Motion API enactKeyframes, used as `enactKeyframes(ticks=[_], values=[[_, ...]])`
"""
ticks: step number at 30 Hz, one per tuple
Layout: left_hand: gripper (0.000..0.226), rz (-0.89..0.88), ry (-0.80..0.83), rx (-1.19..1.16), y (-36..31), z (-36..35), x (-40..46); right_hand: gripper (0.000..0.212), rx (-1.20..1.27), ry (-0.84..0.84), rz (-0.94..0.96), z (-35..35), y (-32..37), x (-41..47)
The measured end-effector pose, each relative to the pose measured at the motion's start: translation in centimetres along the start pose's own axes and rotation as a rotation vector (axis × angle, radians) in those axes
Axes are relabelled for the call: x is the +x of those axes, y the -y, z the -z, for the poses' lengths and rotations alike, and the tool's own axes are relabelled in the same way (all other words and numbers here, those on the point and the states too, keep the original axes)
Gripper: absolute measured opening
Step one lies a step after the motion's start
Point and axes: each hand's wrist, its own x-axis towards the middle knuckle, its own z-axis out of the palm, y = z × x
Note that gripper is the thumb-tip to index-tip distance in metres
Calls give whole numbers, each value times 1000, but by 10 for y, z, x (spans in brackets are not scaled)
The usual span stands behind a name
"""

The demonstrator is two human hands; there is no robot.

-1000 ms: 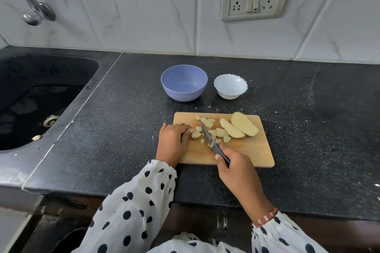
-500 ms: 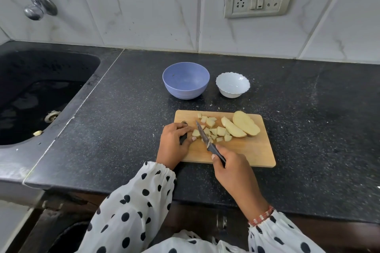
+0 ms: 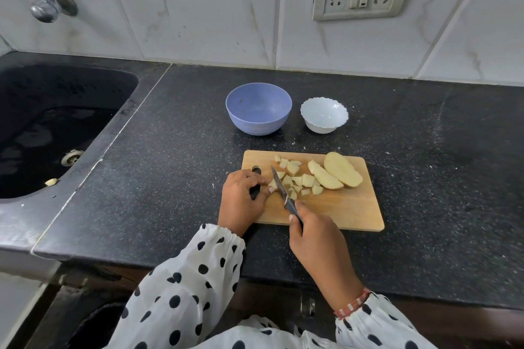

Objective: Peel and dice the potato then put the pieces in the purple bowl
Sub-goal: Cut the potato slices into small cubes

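While the right hand (image 3: 317,238) grips the knife (image 3: 283,193), blade down among the diced potato pieces (image 3: 295,178), the left hand (image 3: 241,201) pinches one piece on the wooden cutting board (image 3: 340,207). Two uncut potato slices (image 3: 334,174) lie right of the pieces; the purple bowl (image 3: 258,108) sits behind the board, beside a white bowl (image 3: 324,115).
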Motion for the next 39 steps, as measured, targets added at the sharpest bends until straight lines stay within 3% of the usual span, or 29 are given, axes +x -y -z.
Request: enactKeyframes(ticks=[14, 21, 24, 31, 39], values=[[17, 17, -11, 7, 2, -2, 0, 46, -258, 85, 46, -8, 11, -1], [21, 8, -1, 24, -3, 1, 0, 45, -154, 80, 22, -5, 9, -9], [35, -6, -5, 32, -4, 2, -1, 44, -105, 84, 1, -2, 6, -7], [34, -10, 12, 79, -8, 1, -1, 36, 271, 139, -156, 16, -6, -8], [36, -3, 22, 30, -8, 4, -1, 41, 186, 40, -86, 15, -5, -12]])
